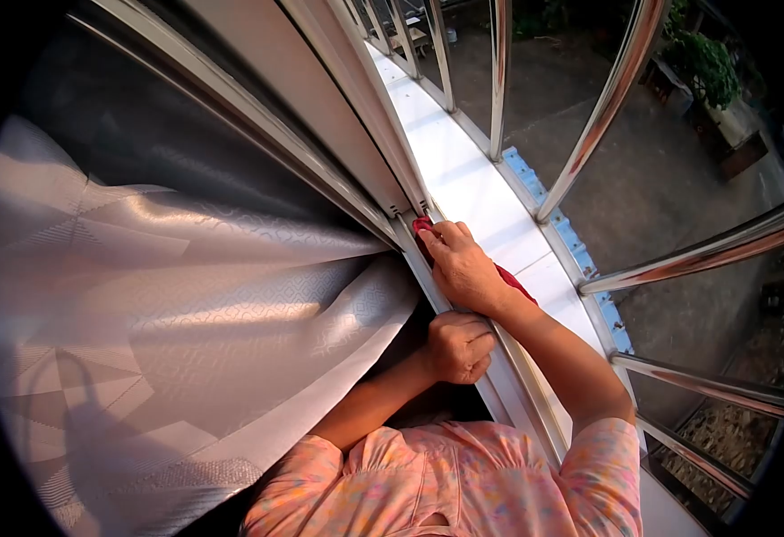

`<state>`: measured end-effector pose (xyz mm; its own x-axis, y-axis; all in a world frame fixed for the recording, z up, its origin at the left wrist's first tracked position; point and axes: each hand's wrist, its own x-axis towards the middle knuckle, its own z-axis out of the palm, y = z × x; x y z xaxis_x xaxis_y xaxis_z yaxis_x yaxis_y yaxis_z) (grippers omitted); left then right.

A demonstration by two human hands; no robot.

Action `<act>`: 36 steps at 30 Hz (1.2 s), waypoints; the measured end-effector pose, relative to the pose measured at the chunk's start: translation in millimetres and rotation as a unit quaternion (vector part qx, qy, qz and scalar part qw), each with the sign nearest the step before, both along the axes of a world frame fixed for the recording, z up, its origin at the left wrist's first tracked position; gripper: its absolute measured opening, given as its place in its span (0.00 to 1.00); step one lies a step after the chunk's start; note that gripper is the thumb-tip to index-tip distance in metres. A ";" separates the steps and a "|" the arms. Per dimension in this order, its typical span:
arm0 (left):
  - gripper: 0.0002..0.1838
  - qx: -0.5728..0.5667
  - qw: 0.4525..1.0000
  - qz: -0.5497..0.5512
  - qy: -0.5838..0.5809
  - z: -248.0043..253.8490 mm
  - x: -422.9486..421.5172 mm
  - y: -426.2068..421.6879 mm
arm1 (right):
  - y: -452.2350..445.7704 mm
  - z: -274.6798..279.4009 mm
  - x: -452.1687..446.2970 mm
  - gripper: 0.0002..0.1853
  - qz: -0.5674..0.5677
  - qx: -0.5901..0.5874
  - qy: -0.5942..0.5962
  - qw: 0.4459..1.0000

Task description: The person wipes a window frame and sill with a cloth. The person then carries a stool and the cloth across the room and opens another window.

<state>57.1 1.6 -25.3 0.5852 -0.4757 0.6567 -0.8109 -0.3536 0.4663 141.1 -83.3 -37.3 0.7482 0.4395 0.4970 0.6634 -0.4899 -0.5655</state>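
Observation:
My right hand (463,268) presses a red cloth (422,224) into the window track (428,268), close to the lower corner of the sliding window sash (356,98). Part of the same red colour shows beyond the wrist, over the white sill. My left hand (461,347) is curled into a fist on the window frame, just below the right wrist. Its palm is turned away, so whatever it may hold is hidden.
A pale patterned curtain (186,295) hangs on the left, close to my left arm. White sill tiles (481,197) lie outside the frame. Curved metal bars (602,116) rise along their outer edge, with paved ground (669,170) and plants (710,67) far below.

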 end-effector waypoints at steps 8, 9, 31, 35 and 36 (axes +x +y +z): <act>0.05 -0.006 1.000 -0.003 -0.006 -1.8 0.3 -0.5 | 2.8 5.0 3.3 0.20 -0.018 -0.092 0.059 0.994; 0.05 -0.005 1.000 -0.004 -0.005 -2.1 0.1 -0.8 | 4.2 7.7 4.6 0.20 -0.027 -0.122 0.084 0.989; 0.04 0.010 1.000 -0.008 -0.018 -4.7 -2.5 2.5 | -39.6 40.6 -24.1 0.22 0.105 -0.245 0.183 0.946; 0.04 0.009 1.000 -0.009 -0.026 -2.4 -1.2 0.6 | -27.9 36.0 -17.6 0.16 0.093 -0.251 0.165 0.949; 0.04 0.008 1.000 -0.009 -0.024 -3.0 -0.8 -0.3 | -20.6 33.6 -13.0 0.14 0.070 -0.251 0.158 0.952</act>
